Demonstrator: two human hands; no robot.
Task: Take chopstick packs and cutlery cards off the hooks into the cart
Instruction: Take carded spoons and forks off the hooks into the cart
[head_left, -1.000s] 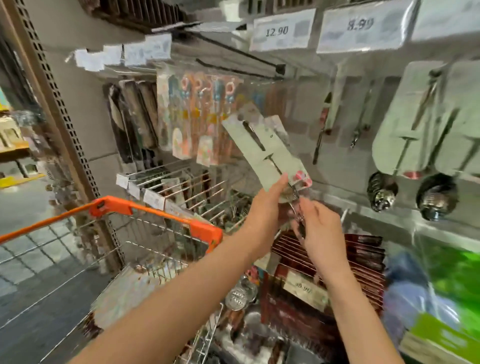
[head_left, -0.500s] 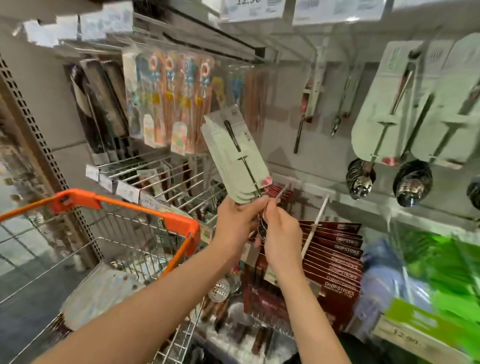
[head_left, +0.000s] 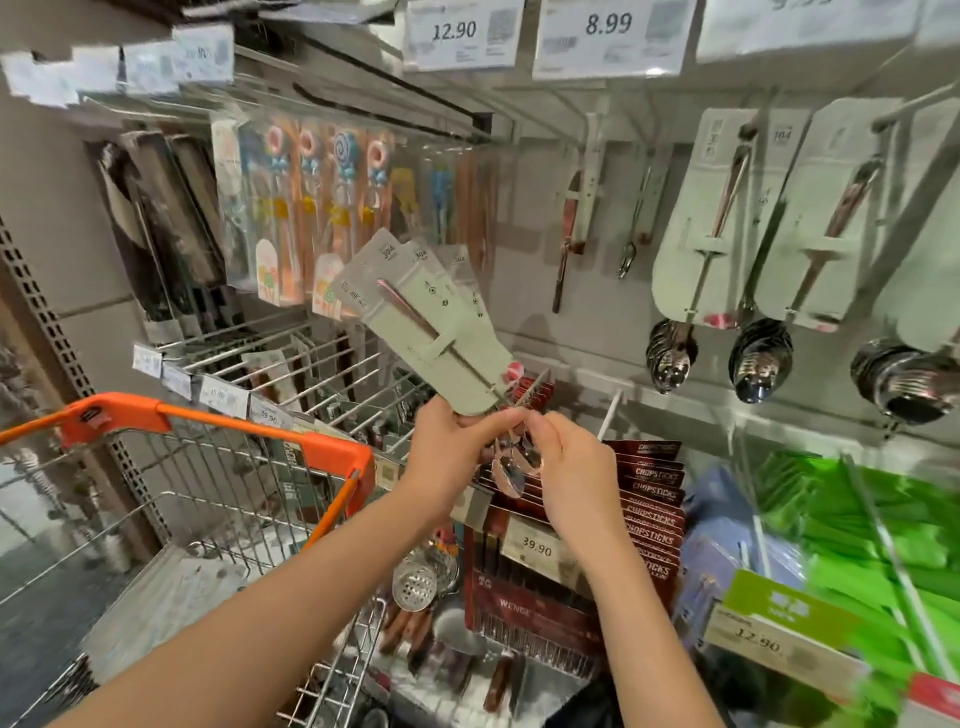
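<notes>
Holding a fanned bunch of pale grey-green cutlery cards with slim metal spoons strapped to them (head_left: 431, 332), you are, by the look of it, between the hooks and the orange-handled wire shopping cart (head_left: 218, 467): the cards are off the rack and not yet dropped in. Your left hand (head_left: 447, 452) is gripping the cards' lower edge, fingers and thumb curled round the stack, so that they are tilting up toward ten o'clock. Your right hand (head_left: 566, 462) is pinching at the same spot, its fingertips closed on the spoon bowls hanging below the cards, apparently squaring the bunch. Both forearms are reaching forward and converging in front of you, wrists raised.

The cart is sitting at eight o'clock from your hands, its basket open below the handle. The next move calls for swinging the bunch left and down over the rim before letting go. Dark red packs lettered CHOPSTICKS (head_left: 654, 499) are hanging just beside your right hand at three o'clock.
</notes>
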